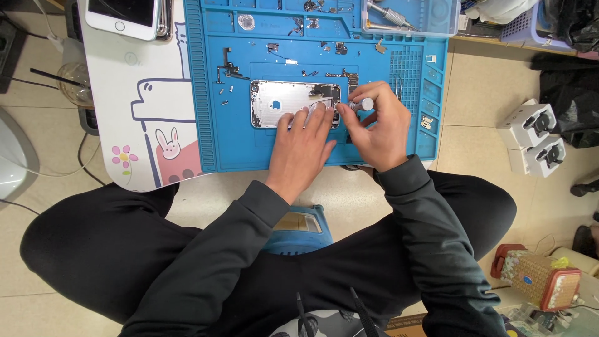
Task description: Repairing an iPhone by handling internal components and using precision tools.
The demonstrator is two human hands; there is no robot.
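An opened silver phone housing (277,102) lies on a blue repair mat (231,150). My left hand (302,146) rests on the mat with its fingertips pressing on the housing's right part. My right hand (377,128) grips a small screwdriver (360,105) with a grey cap, its tip at the housing's right end beside my left fingertips. Small screws and dark phone parts (228,68) are scattered on the mat above and left of the housing.
A white phone (121,15) lies face up at the table's top left. A clear tray (412,15) with tools sits at the mat's top right. White boxes (536,137) and a patterned container (540,278) stand on the floor at right.
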